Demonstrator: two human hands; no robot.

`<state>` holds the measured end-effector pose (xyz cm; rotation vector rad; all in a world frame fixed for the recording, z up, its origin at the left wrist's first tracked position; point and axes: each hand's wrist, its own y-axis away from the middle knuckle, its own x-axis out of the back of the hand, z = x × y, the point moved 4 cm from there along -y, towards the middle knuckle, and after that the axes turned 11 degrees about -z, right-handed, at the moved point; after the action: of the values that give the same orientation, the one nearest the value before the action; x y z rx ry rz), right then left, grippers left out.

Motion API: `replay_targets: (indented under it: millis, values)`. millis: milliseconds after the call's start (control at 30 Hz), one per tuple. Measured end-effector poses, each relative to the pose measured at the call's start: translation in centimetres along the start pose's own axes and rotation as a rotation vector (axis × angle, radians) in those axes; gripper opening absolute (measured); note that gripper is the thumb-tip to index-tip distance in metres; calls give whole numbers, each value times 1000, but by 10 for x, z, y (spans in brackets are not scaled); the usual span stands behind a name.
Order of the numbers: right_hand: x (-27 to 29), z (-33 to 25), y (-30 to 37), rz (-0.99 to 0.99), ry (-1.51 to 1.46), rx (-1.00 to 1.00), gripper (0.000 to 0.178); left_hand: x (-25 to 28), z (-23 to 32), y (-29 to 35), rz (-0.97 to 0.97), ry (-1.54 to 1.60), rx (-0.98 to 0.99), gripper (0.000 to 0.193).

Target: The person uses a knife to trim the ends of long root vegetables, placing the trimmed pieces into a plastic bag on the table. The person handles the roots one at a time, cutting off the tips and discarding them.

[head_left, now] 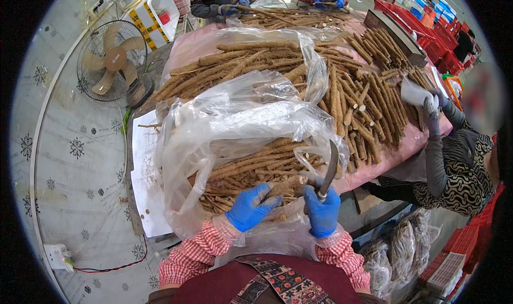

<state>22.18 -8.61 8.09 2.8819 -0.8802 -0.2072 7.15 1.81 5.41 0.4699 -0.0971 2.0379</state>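
My left hand (pixel 250 206), in a blue glove, grips a short brown root (pixel 286 186) over an open clear plastic bag (pixel 235 122) full of long brown roots (pixel 251 170). My right hand (pixel 323 210), also blue-gloved, holds a knife (pixel 331 167) by its handle, the curved blade pointing up just right of the root's cut end. Both hands are close together at the near edge of the table. My sleeves are red-and-white checked.
A pink-covered table (pixel 184 47) carries large heaps of roots (pixel 363 95). A person at the right (pixel 454 165) handles a white bag. Other gloved people work at the far end (pixel 230 4). A fan (pixel 113 60) stands at left; red crates (pixel 427 31) at right.
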Motion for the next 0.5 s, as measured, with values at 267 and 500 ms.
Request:
replay_targets:
  millis: [267,500]
  values:
    - [0,11,5,-73,898,327,21,2,-3,-3,-81,118,90,34]
    - [28,106,-19,-169,928,25,21,26,16,15,-31,186,-2,26]
